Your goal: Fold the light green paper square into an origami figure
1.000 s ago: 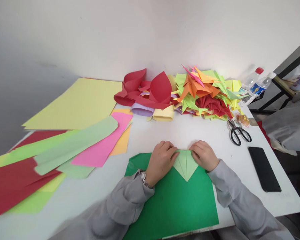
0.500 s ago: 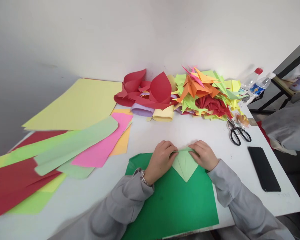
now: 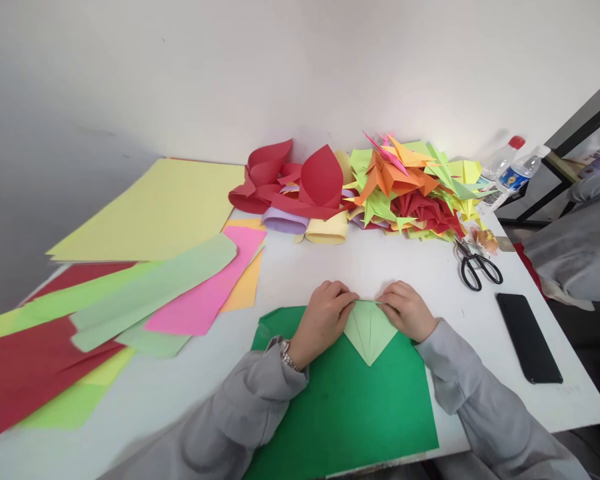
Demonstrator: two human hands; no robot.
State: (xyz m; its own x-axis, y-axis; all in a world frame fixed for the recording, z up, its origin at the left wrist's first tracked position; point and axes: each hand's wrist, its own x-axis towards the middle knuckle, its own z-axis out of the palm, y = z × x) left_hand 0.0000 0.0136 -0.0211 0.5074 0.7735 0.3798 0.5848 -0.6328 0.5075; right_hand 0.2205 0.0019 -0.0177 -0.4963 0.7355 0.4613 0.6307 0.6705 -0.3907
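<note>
A folded piece of light green paper [image 3: 370, 331] lies over a dark green sheet [image 3: 353, 407], its point toward me and crease lines running down its middle. My left hand [image 3: 326, 321] pinches the paper's far edge at the left corner, thumb and fingers together. At the right corner of the same edge, my right hand [image 3: 407, 309] pinches it too. Between the two hands the far edge runs straight. The fingertips hide both far corners of the paper.
Black-handled scissors [image 3: 475, 265] and a black phone [image 3: 529, 339] lie at the right. Folded colourful paper pieces [image 3: 405, 180] are heaped at the back, beside two bottles [image 3: 520, 170]. Coloured paper strips [image 3: 155, 293] and a large yellow sheet [image 3: 155, 210] cover the left.
The flap along the light green paper's far edge, visible before between my hands, has gone down behind it. Both hands keep nearly the same place.
</note>
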